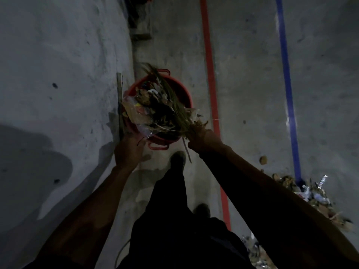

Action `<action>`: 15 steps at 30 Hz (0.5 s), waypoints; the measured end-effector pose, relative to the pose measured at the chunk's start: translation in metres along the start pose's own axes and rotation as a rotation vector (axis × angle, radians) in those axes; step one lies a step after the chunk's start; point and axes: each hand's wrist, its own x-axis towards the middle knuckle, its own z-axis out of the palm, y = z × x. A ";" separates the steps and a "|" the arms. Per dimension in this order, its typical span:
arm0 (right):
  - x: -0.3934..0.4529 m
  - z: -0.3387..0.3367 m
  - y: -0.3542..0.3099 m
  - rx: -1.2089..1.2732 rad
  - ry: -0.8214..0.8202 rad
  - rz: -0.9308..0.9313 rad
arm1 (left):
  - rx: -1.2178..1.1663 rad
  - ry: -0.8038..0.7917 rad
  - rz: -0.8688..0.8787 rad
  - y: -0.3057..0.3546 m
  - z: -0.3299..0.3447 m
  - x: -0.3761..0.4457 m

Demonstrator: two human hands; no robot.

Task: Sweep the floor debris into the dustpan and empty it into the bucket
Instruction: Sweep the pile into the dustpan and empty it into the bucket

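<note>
Now debris (pixel 155 111) is tipped into the bucket (pixel 183 94) at frame centre; left hand (pixel 129 150) grips the dustpan (pixel 120 105), right hand (pixel 202 137) the broom (pixel 169 98); next, the lower-right pile (pixel 310 193) must be swept

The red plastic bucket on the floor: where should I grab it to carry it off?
Take the red plastic bucket by its near side handle, reaching down from above; the loop sticks out clear of the rim, while debris fills the mouth.
</note>
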 end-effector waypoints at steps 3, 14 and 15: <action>0.032 -0.003 -0.009 0.007 -0.039 -0.004 | 0.019 -0.016 -0.018 -0.006 -0.005 0.028; 0.124 0.034 -0.001 -0.030 -0.115 0.053 | 0.281 -0.167 -0.081 -0.029 0.021 0.119; 0.126 0.036 0.002 -0.027 -0.097 0.080 | 0.306 -0.183 -0.078 -0.027 0.027 0.127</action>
